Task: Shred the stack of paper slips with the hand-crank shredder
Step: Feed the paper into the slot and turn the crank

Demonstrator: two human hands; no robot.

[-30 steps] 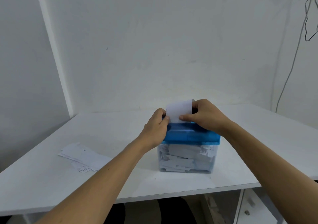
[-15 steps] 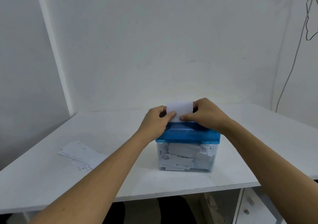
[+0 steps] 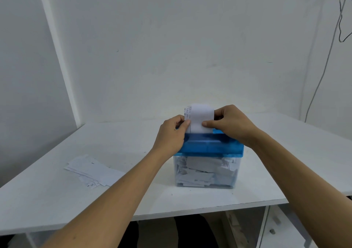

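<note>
The left hand [image 3: 172,133] and right hand [image 3: 230,124] each pinch a side of the slip [image 3: 202,118], which stands upright in the shredder [image 3: 209,146] at mid-worktop [image 3: 47,200]. Its clear bin [image 3: 205,173] already holds many pieces. A stack of slips [image 3: 89,169] waits near the left edge, so plenty seems left.

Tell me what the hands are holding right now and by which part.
Both hold the paper slips standing in the blue top of the shredder: the left hand pinches the left edge, the right hand the right edge, thumb on the front.
</note>
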